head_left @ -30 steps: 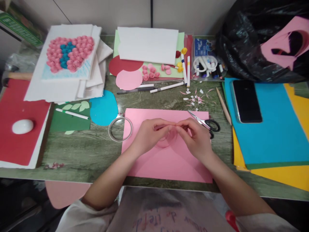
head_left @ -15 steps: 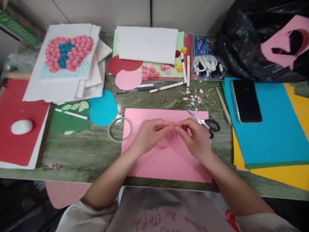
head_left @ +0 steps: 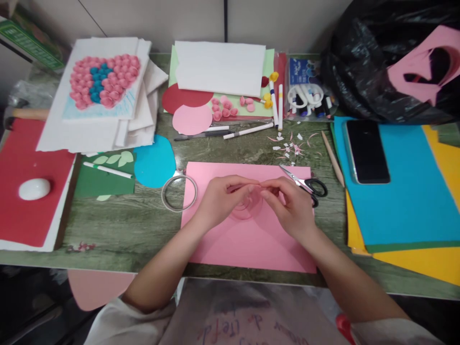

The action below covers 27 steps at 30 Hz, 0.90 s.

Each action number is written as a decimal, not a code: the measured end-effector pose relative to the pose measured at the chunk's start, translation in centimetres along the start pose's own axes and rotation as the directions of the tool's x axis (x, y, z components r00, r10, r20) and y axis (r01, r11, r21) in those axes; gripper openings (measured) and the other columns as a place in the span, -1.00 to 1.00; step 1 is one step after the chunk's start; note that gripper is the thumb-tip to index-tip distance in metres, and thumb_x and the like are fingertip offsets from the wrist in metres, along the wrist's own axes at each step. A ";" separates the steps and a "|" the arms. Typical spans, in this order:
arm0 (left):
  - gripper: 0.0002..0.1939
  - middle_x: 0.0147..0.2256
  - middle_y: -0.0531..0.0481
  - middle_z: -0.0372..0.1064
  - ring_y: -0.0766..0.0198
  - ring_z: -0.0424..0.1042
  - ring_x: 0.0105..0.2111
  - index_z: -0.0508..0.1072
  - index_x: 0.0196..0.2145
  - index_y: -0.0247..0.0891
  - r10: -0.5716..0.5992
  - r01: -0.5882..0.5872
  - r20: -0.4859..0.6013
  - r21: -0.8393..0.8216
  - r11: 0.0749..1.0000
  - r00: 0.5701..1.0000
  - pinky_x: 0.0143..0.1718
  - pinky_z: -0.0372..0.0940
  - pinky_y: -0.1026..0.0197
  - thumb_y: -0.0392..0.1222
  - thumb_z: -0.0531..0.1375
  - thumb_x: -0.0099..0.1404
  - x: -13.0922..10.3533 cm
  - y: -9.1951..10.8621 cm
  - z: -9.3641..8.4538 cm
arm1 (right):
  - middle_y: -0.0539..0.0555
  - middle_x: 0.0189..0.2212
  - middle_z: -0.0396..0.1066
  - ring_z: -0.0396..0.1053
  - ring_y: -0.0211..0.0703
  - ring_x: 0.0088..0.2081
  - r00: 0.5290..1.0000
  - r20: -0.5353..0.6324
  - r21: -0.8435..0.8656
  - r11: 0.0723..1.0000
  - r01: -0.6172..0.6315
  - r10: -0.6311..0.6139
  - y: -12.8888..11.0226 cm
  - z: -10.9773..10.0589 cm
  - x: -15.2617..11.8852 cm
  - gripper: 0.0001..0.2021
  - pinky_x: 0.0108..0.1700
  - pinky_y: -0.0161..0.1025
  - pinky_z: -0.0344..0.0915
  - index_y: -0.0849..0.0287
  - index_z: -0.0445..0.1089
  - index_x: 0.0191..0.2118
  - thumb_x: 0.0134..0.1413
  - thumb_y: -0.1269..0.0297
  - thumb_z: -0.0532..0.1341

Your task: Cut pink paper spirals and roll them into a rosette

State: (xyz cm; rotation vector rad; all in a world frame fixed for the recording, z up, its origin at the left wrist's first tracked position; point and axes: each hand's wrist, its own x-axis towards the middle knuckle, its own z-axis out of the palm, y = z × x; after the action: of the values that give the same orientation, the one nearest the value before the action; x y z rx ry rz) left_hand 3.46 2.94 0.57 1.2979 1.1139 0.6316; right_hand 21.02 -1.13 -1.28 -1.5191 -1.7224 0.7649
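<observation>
Over a pink sheet (head_left: 247,249), both my hands meet fingertip to fingertip on a thin pink paper strip (head_left: 244,214) that hangs below in loose, spiral-like loops. My left hand (head_left: 221,201) pinches it from the left, and my right hand (head_left: 293,206) pinches close beside it on the right. Fingers cover much of the strip. Scissors (head_left: 309,184) with black handles lie just beyond my right hand, blades partly on the pink sheet. Left of my left hand, a tape roll (head_left: 179,193) overlaps the sheet's edge.
A picture with pink and blue paper rolls (head_left: 104,81) tops white sheets at the back left. Small pink rolls (head_left: 224,108), markers (head_left: 275,103) and paper scraps (head_left: 287,146) lie behind. To the right are a phone (head_left: 367,151), coloured sheets (head_left: 413,211) and a black bag (head_left: 352,62).
My fingertips have shifted slightly on the paper strip, and its hanging loops look a little different. The surrounding things have stayed in place.
</observation>
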 end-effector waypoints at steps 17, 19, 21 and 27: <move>-0.82 -0.30 -0.03 0.56 0.29 0.49 -0.31 0.58 -0.29 -0.25 0.023 -0.022 -0.007 0.065 0.998 1.000 -0.29 0.33 0.30 -0.16 0.22 0.21 -0.3 0.4 0.4 | -0.04 -0.50 0.42 0.34 -0.26 -0.48 0.998 -0.068 -0.092 0.996 0.003 -0.010 -0.4 0.0 0.0 -0.96 -0.38 -0.29 0.26 0.11 0.41 -0.36 0.09 0.31 0.23; -0.83 -0.29 -0.03 0.56 0.29 0.49 -0.30 0.58 -0.30 -0.25 0.020 -0.020 -0.014 0.051 0.999 1.000 -0.28 0.33 0.29 -0.16 0.23 0.20 -0.3 0.4 0.4 | -0.05 -0.49 0.42 0.34 -0.27 -0.47 0.998 -0.062 -0.093 0.996 0.004 -0.010 -0.4 0.0 -0.1 -0.97 -0.38 -0.29 0.25 0.11 0.41 -0.34 0.10 0.33 0.22; -0.83 -0.29 -0.02 0.56 0.29 0.49 -0.30 0.58 -0.30 -0.24 0.020 -0.019 -0.014 0.044 0.999 1.000 -0.27 0.34 0.29 -0.17 0.23 0.20 -0.3 0.3 0.4 | -0.05 -0.49 0.42 0.34 -0.26 -0.47 0.998 -0.058 -0.093 0.996 0.007 -0.013 -0.4 0.0 -0.1 -0.97 -0.38 -0.29 0.25 0.10 0.41 -0.34 0.10 0.33 0.22; -0.83 -0.28 -0.03 0.56 0.29 0.49 -0.29 0.58 -0.29 -0.24 0.021 -0.020 -0.007 0.043 0.999 1.000 -0.28 0.34 0.29 -0.18 0.22 0.21 -0.2 0.2 0.3 | -0.06 -0.50 0.42 0.33 -0.27 -0.48 0.997 -0.069 -0.099 0.995 0.017 -0.024 -0.4 0.0 0.0 -0.97 -0.38 -0.28 0.23 0.10 0.41 -0.36 0.09 0.34 0.23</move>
State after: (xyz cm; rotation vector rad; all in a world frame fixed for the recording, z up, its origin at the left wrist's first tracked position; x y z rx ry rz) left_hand 3.66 2.65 0.79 1.3459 1.1263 0.6309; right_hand 20.82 -1.23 -0.98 -1.5723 -1.7428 0.6170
